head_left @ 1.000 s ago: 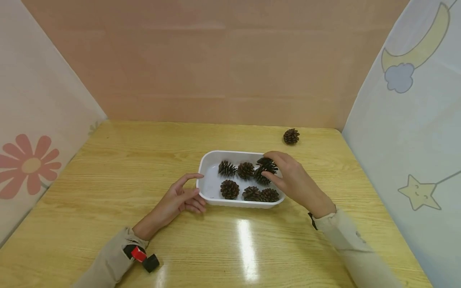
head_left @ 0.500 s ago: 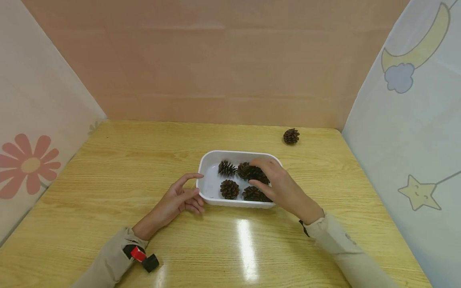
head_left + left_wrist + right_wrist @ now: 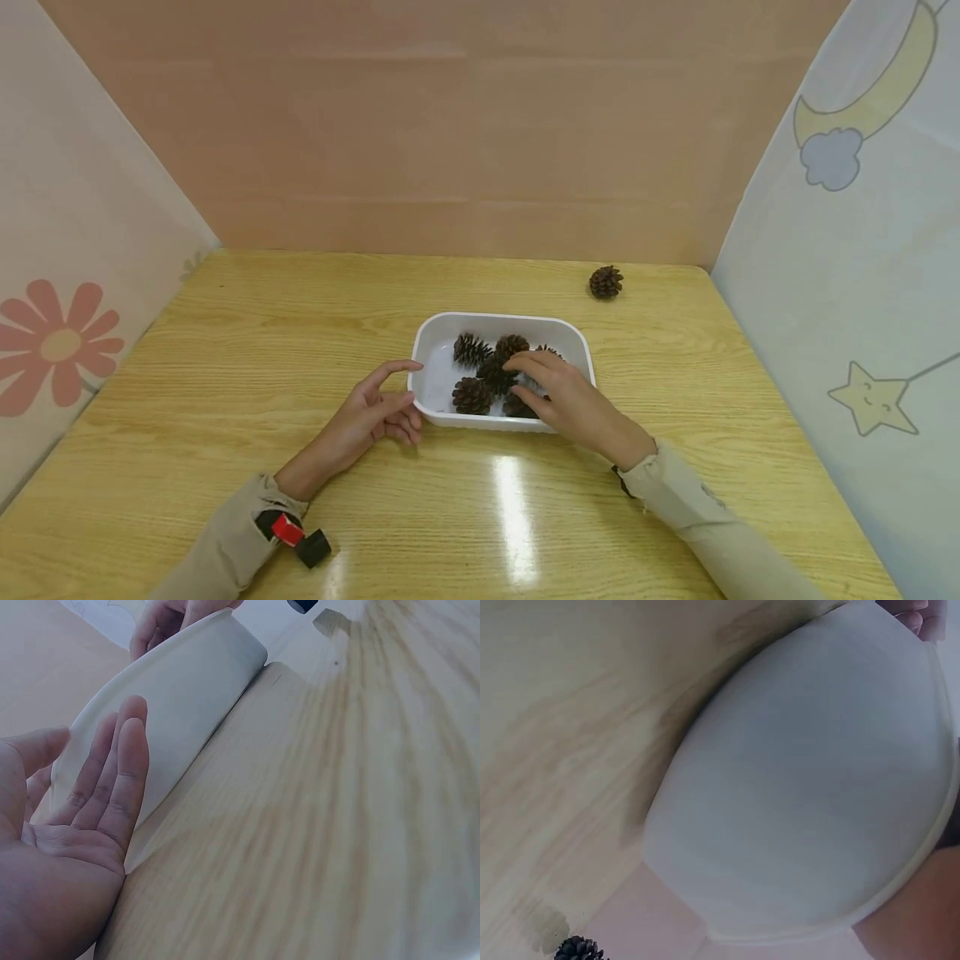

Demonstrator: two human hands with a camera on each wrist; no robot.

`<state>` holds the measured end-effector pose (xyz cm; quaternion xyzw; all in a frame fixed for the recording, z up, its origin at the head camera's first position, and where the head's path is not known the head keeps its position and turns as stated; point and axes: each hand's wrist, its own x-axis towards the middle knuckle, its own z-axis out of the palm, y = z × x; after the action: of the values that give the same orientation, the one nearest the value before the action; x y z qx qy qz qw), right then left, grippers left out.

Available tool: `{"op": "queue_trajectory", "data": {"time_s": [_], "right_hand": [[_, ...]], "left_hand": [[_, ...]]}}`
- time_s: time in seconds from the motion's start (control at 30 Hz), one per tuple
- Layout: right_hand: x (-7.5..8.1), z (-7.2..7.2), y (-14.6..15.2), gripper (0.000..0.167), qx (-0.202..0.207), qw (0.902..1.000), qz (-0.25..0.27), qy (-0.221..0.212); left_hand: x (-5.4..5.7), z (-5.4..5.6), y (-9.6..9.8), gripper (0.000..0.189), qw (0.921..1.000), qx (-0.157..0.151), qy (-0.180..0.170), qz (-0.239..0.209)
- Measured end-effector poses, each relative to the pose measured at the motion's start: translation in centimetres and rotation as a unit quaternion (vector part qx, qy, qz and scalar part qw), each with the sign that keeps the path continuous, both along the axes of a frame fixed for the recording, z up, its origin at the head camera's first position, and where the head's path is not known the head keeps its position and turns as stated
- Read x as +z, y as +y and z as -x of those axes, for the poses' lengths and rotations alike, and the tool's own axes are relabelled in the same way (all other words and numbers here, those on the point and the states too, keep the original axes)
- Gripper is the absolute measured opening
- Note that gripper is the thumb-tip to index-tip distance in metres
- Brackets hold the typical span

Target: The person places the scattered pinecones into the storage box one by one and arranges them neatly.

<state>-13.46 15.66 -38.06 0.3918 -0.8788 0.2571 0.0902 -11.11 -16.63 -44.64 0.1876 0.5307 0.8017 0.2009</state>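
Observation:
A white oblong tray [image 3: 438, 323] stands on the wooden table with several brown pine cones inside. My left hand [image 3: 367, 421] holds the tray's left end, index finger over the rim and thumb against it. In the left wrist view, the other fingers [image 3: 124, 780] of that hand lie along the tray's outer wall. My right hand [image 3: 573, 404] reaches over the near right rim and grips a dark pine cone [image 3: 495, 375] at its right side. That hand partly covers a pine cone [image 3: 551, 350] behind it. Its fingertips are out of sight in the right wrist view.
One more pine cone [image 3: 605, 282] lies on the table behind the tray, to the right. An orange-brown backdrop [image 3: 472, 150] closes off the far edge, with printed panels on both sides. The table [image 3: 300, 317] extends to the left and right of the tray.
My right hand has moved left and toward me inside the tray, bringing the dark pine cone from the right to the middle. A neighbouring cone shifted slightly left. My left hand stayed.

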Motion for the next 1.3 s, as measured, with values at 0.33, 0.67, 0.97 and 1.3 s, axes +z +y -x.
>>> {"op": "queue_trajectory", "data": {"time_s": [0.33, 0.67, 0.97, 1.3], "right_hand": [[-0.1, 0.2, 0.0, 0.021, -0.006, 0.9999, -0.009, -0.004], [-0.1, 0.3, 0.0, 0.02, -0.007, 0.9999, -0.008, 0.01], [0.8, 0.8, 0.8, 0.023, -0.02, 0.9997, -0.002, 0.01], [1.6, 1.9, 2.2, 0.025, -0.039, 0.9991, 0.008, 0.012]], "left_hand": [[0.2, -0.1, -0.1, 0.044, 1.0, 0.004, 0.004, 0.004], [0.0, 0.0, -0.1, 0.043, 1.0, 0.0, 0.008, -0.001], [0.0, 0.1, 0.0, 0.042, 1.0, 0.004, 0.006, 0.0], [0.1, 0.0, 0.1, 0.043, 1.0, 0.002, 0.009, 0.004]]}}
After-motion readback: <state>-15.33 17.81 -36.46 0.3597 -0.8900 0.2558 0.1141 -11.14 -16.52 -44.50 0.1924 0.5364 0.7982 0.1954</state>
